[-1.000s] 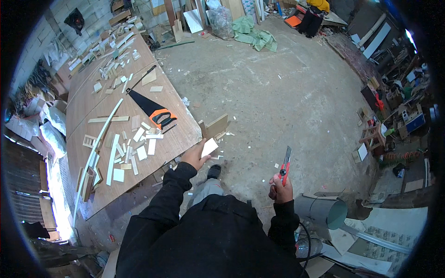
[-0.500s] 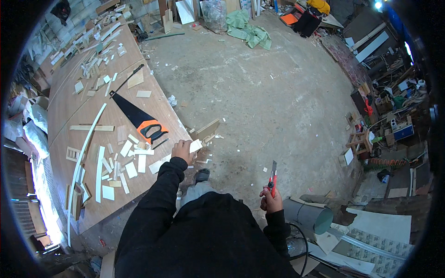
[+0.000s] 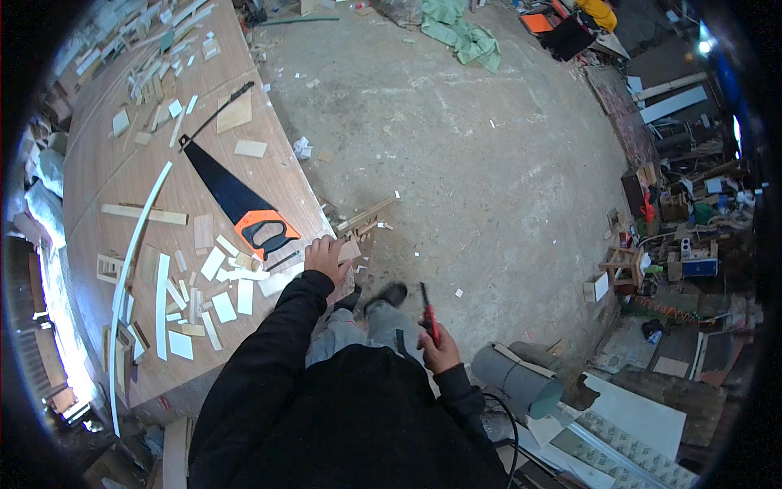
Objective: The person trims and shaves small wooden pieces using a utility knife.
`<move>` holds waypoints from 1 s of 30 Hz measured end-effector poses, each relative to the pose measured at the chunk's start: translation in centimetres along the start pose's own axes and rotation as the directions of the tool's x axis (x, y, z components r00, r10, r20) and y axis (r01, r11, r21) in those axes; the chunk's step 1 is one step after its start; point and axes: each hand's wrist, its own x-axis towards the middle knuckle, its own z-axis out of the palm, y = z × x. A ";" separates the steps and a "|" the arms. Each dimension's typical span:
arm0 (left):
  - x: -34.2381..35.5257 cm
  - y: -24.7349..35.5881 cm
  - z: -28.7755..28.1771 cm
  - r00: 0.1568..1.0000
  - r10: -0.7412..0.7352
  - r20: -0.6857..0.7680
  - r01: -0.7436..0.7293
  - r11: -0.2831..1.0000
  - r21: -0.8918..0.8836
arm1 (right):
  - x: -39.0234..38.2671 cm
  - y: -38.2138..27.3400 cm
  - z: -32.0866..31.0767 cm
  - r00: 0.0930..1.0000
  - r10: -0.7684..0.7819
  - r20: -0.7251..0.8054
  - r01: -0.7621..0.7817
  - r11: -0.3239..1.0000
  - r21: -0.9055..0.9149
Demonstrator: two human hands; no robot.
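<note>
My left hand is at the right edge of the large plywood table, fingers closed on a small pale wood block. My right hand, low over the floor in front of my legs, grips a red utility knife with its blade pointing forward. A handsaw with an orange-and-black handle lies just beyond my left hand, beside a thin dark rod. Pale offcuts and a long curved white strip lie about on the table.
Grey floor stretches right of the table, with scraps by its edge and green sheeting farther off. A grey cylinder and white panels lie at lower right. Clutter lines the right wall; yellow and black, possibly a person, shows top right.
My left hand has risen onto the table edge with the block. My right hand with the knife has moved left, and my second foot has come into sight as the view shifted.
</note>
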 end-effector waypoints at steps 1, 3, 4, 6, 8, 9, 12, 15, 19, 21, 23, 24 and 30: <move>-0.2 -0.1 0.4 1.000 -0.008 -0.023 0.007 0.999 -0.039 | 0.7 -0.5 0.7 0.999 0.021 0.047 -0.020 0.999 -0.041; -0.3 -0.4 1.0 0.998 -0.005 -0.067 0.000 0.997 -0.073 | 3.0 -1.9 1.9 0.992 0.061 0.109 -0.051 0.995 -0.090; -0.6 -0.6 1.2 0.998 -0.027 -0.059 0.022 0.997 -0.076 | 4.3 -3.1 2.5 0.988 0.046 0.148 -0.010 0.972 -0.233; -0.8 -1.1 1.3 0.993 0.029 -0.114 -0.036 0.997 -0.061 | 7.0 -5.1 4.0 0.979 0.039 0.200 0.039 0.928 -0.371; -1.0 -1.9 1.8 0.988 0.056 -0.141 -0.066 0.995 -0.068 | 9.4 -6.5 5.6 0.972 -0.058 0.228 0.142 0.917 -0.374; -0.8 -1.9 1.9 0.990 0.063 -0.125 -0.074 0.993 -0.087 | 10.6 -6.6 6.1 0.969 -0.050 0.240 0.140 0.916 -0.375; -1.0 -2.1 2.1 0.986 0.090 -0.144 -0.104 0.990 -0.098 | 13.2 -6.5 7.6 0.943 -0.060 0.327 0.243 0.796 -0.554; -1.1 -2.6 2.3 0.978 0.114 -0.173 -0.134 0.985 -0.105 | 14.4 -5.9 9.1 0.943 0.018 0.333 0.213 0.735 -0.643; -1.1 -2.7 2.7 0.982 0.115 -0.150 -0.132 0.985 -0.109 | 15.1 -4.9 9.7 0.937 0.030 0.349 0.231 0.698 -0.678; -1.1 -3.2 2.9 0.978 0.143 -0.152 -0.159 0.983 -0.096 | 15.2 -5.0 9.9 0.937 0.035 0.347 0.230 0.685 -0.691; -1.4 -3.4 2.9 0.972 0.175 -0.154 -0.189 0.978 -0.083 | 15.2 -5.5 10.1 0.934 -0.002 0.356 0.259 0.689 -0.676; -1.3 -3.3 3.0 0.973 0.165 -0.159 -0.181 0.980 -0.086 | 15.3 -5.9 10.2 0.934 0.000 0.357 0.259 0.688 -0.678; -1.2 -3.0 3.1 0.983 0.124 -0.134 -0.138 0.986 -0.099 | 15.7 -5.1 10.3 0.937 0.047 0.346 0.232 0.659 -0.715</move>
